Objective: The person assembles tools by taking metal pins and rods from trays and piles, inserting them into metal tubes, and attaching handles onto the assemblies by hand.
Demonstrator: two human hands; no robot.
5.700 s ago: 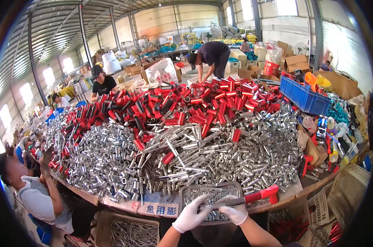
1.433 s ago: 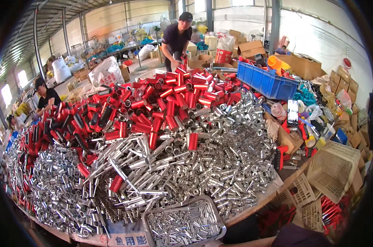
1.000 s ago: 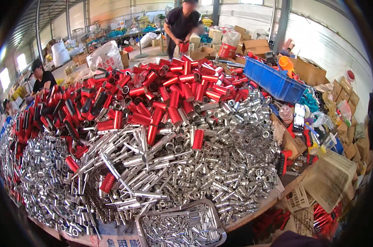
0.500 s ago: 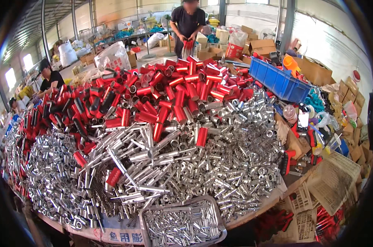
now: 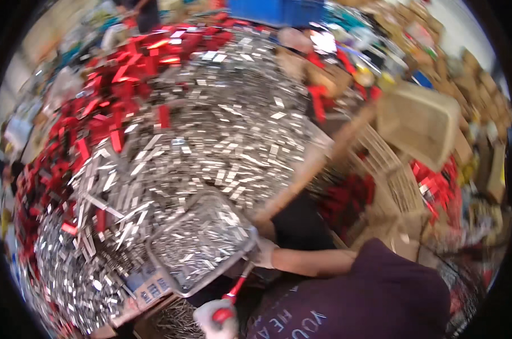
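Note:
The whole view is smeared by motion. My left hand (image 5: 207,317), in a white glove, is closed round the red handle of a tool (image 5: 233,291) with a slim metal shaft pointing up toward the tray. Beside the shaft's tip is my right hand (image 5: 263,253), also gloved, at the corner of the grey tray (image 5: 219,271). Its fingers are too blurred to show whether they grip anything. Many small metal pins (image 5: 197,240) lie in the tray, which rests at the front edge of the heaped table.
Silvery metal parts (image 5: 233,113) and red tubes (image 5: 120,90) cover the table. Its wooden edge (image 5: 301,178) runs up to the right. Beyond are a beige basket (image 5: 445,127), slatted crates (image 5: 403,186) and a blue bin (image 5: 273,11). Thin metal pieces (image 5: 177,321) lie below the table.
The view has swung down and to the right, tilting the table. Both my hands, my right arm and the red-handled tool have come into view.

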